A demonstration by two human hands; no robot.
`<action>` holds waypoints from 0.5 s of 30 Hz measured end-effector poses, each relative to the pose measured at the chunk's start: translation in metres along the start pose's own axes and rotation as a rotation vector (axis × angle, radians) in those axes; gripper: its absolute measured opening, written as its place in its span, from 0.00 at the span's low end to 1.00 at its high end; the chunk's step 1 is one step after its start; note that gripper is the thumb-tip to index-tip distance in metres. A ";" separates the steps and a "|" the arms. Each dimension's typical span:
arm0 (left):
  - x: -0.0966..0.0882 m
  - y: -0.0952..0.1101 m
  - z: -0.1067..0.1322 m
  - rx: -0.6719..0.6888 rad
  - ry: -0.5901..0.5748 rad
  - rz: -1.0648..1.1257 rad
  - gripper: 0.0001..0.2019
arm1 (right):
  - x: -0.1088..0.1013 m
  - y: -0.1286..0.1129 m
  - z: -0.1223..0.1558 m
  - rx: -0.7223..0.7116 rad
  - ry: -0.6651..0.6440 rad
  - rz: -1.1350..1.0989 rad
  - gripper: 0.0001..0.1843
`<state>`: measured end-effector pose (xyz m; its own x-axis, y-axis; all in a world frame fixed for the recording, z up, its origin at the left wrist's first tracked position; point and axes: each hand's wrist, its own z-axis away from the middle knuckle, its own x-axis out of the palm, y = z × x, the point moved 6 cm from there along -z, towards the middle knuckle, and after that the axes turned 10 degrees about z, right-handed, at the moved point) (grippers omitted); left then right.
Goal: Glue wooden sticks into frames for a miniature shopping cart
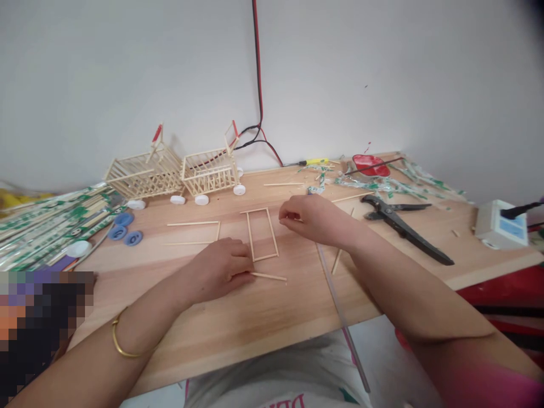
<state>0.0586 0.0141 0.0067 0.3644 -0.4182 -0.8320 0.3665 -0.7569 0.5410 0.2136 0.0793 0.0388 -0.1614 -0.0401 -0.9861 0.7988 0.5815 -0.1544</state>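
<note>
4-sided pale frame [272, 232] flat; loose stick [269, 276] beside.

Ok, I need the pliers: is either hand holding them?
No, the pliers lie on the table, to the right of the right hand.

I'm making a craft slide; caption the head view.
Left hand and right hand flank a rectangular stick frame, two wheeled stick carts standing behind.

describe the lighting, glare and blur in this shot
Head view: soft light, with faint shading on the table; head view: glare streaks on the plastic-wrapped sticks at left; head view: dark upper-right corner, pixelated lower-left patch; head view: pink sleeve blurred, stick rectangle slightly soft but readable.
</note>
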 end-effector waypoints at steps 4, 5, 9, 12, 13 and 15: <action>0.001 0.001 0.000 0.013 0.006 0.001 0.10 | 0.001 0.004 -0.001 0.031 -0.022 0.024 0.09; 0.002 0.001 0.000 0.015 0.012 0.004 0.11 | 0.002 0.004 -0.001 0.034 -0.038 0.025 0.09; 0.003 -0.001 0.000 0.008 0.009 0.012 0.11 | 0.007 -0.003 0.000 -0.028 -0.077 -0.006 0.08; -0.003 -0.003 -0.001 -0.020 0.057 0.012 0.11 | 0.012 -0.019 0.003 -0.171 -0.125 -0.081 0.08; -0.006 -0.004 -0.001 -0.037 0.096 0.002 0.11 | 0.014 -0.025 0.004 -0.209 -0.153 -0.098 0.08; -0.012 -0.006 -0.001 -0.068 0.179 -0.031 0.11 | 0.019 -0.035 0.006 -0.249 -0.198 -0.106 0.08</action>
<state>0.0525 0.0243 0.0138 0.4967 -0.2947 -0.8163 0.4347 -0.7296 0.5279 0.1862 0.0538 0.0255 -0.1006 -0.2543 -0.9619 0.6136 0.7452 -0.2612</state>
